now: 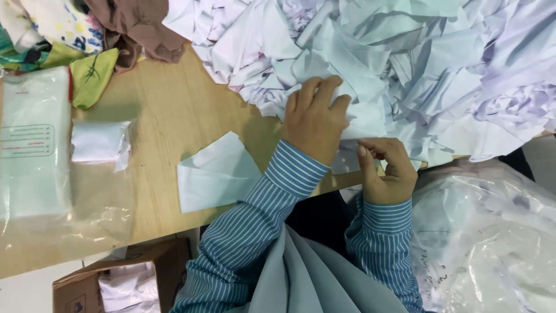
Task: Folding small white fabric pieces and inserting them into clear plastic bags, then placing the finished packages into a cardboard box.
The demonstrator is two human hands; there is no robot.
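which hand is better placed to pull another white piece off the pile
Left, probably: the left hand already lies flat on the white pile, while the right hand is pinching a piece at the table edge.

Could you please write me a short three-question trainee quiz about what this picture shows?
1. True or false: the left hand lies flat on the pile of white cloth pieces.
2. What does the right hand pinch? A) a white cloth edge B) scissors C) a cardboard box
3. What lies alone on the wooden table, left of the striped sleeve?

Key: 1 true; 2 A; 3 a folded white cloth piece.
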